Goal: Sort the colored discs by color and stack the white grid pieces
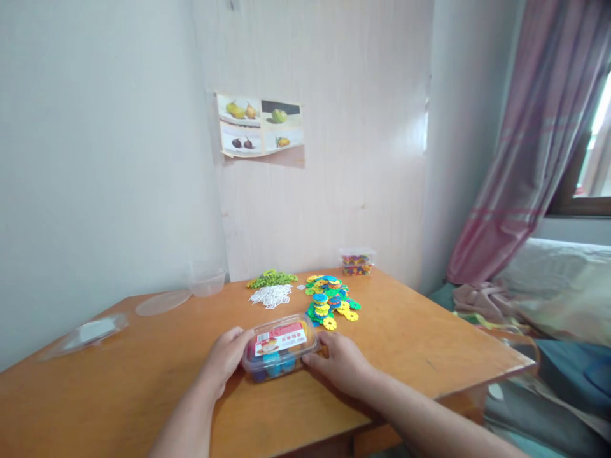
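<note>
2 hands: 1 left hand (226, 356), 1 right hand (344, 362). 2 boxes: 1 near box (281, 346), 1 far box (357, 263). 1 tub (207, 283), 1 round lid (162, 303), 1 flat plastic piece (95, 329). 3 piles, 1 green pile (272, 278), 1 white pile (270, 296), 1 disc pile (321, 309), all too jumbled to count within. 1 table (401, 331). 1 poster (261, 130) with 4 pictures (281, 116). 1 curtain (510, 146), 1 window (596, 146).

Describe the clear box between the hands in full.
The clear box looks like plastic, oblong with rounded corners. A red-and-white label covers part of its top, which appears closed. Blue and orange contents show through. It sits slightly slanted, label up, over the table's near part; whether it touches the wood is unclear. The left hand holds its left end, the right hand its right.
</note>
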{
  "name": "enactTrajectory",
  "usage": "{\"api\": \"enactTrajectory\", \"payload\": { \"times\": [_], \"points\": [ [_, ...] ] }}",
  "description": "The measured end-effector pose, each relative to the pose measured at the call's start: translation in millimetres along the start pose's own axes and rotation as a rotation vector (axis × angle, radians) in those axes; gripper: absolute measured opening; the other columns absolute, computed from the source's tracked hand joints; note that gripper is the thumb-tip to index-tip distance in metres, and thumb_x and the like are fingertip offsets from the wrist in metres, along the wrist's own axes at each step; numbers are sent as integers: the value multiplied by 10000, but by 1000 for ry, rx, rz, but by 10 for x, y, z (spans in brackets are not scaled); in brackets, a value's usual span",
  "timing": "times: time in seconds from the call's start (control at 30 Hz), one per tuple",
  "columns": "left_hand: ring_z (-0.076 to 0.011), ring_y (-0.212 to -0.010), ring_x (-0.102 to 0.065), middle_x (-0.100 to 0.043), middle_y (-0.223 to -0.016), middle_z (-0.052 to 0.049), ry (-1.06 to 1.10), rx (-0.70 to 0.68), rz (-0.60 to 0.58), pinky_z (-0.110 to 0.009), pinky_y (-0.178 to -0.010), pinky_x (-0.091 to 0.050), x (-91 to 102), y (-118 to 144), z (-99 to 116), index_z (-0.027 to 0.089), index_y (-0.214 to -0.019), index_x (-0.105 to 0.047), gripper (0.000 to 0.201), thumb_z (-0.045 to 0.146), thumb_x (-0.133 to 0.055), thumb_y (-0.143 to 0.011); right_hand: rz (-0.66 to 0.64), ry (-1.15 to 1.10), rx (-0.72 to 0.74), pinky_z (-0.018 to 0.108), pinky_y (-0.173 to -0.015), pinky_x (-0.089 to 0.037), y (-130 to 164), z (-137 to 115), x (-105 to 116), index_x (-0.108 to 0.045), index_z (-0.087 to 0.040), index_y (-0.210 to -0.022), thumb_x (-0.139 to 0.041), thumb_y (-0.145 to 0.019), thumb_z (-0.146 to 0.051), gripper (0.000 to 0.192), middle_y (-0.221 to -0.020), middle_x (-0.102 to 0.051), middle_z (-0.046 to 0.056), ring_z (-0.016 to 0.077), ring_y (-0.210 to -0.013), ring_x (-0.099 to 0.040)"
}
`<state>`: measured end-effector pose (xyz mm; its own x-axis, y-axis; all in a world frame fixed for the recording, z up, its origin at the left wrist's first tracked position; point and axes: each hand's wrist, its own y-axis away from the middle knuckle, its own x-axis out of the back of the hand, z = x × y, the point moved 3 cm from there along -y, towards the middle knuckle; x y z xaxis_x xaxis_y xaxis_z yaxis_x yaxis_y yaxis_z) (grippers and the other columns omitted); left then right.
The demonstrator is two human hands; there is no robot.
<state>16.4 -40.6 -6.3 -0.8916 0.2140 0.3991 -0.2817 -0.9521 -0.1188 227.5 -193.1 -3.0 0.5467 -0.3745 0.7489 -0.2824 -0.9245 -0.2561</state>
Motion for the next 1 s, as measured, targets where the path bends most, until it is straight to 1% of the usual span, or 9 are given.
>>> {"api": "enactTrajectory", "payload": {
  "times": [0.07, 0.13, 0.3, 0.43, 0.53, 0.63, 0.77, 0.87, 1.0],
  "points": [
    [-147, -570, -496, -529, -563, 37, 32, -34, -6, -230, -527, -333, 10, 8, 20, 197, -626, -486, 337, 510, -547, -736, 13, -56, 19, 257, -731, -416, 5, -4, 5, -687, -208, -965, -654, -779, -398, 268, -942, -719, 44, 215, -868, -625],
    [-149, -607, -500, -544, -596, 36, 87, -53, -36, -230, -549, -350, 12, 21, 35, 196, -648, -499, 364, 544, -551, -743, 24, -105, 33, 259, -731, -426, 7, -4, 8, -683, -217, -1002, -647, -785, -391, 280, -962, -722, 40, 216, -867, -631],
    [-148, -654, -522, -588, -697, 26, 222, -33, -179, -223, -564, -384, -40, 93, 117, 201, -746, -533, 414, 614, -556, -755, 59, -218, -10, 262, -700, -451, -14, 77, -11, -676, -208, -976, -642, -788, -373, 252, -882, -725, 37, 208, -789, -633],
    [-139, -625, -542, -608, -730, 16, 274, 13, -288, -213, -525, -388, -152, 155, 208, 212, -836, -556, 429, 633, -562, -749, 95, -304, -43, 261, -677, -464, -21, 183, 27, -664, -198, -956, -656, -776, -362, 244, -841, -718, 34, 206, -775, -629],
    [-133, -634, -559, -609, -746, 18, 349, 36, -343, -203, -512, -389, -283, 176, 271, 222, -884, -537, 415, 617, -564, -760, 97, -397, -49, 256, -673, -467, 2, 213, 137, -655, -187, -931, -666, -766, -371, 248, -852, -713, 37, 198, -785, -629],
    [-129, -619, -559, -594, -720, 25, 412, 50, -344, -199, -494, -379, -425, 172, 348, 218, -886, -517, 415, 599, -595, -739, 57, -551, -47, 252, -663, -471, 46, 191, 301, -634, -175, -967, -652, -777, -392, 289, -859, -706, 42, 176, -759, -623],
    [-124, -589, -558, -589, -710, 33, 439, 64, -318, -199, -478, -363, -602, 143, 476, 214, -877, -505, 431, 596, -615, -712, -36, -736, -188, 253, -663, -496, 121, 216, 520, -590, -171, -1076, -616, -806, -415, 364, -936, -698, 61, 142, -734, -630],
    [-121, -571, -555, -598, -708, 27, 452, 39, -310, -200, -471, -356, -722, 122, 575, 208, -884, -507, 440, 603, -605, -716, -85, -816, -247, 267, -700, -527, 158, 296, 651, -602, -194, -1059, -596, -823, -448, 347, -1029, -681, 66, 140, -778, -656],
    [-132, -567, -581, -613, -710, 18, 440, -10, -327, -204, -474, -364, -896, 104, 698, 209, -909, -506, 421, 598, -569, -758, -31, -898, -321, 263, -661, -553, 149, 438, 787, -614, -199, -1047, -556, -843, -555, 415, -987, -667, 72, 124, -701, -664]
  ]
}}
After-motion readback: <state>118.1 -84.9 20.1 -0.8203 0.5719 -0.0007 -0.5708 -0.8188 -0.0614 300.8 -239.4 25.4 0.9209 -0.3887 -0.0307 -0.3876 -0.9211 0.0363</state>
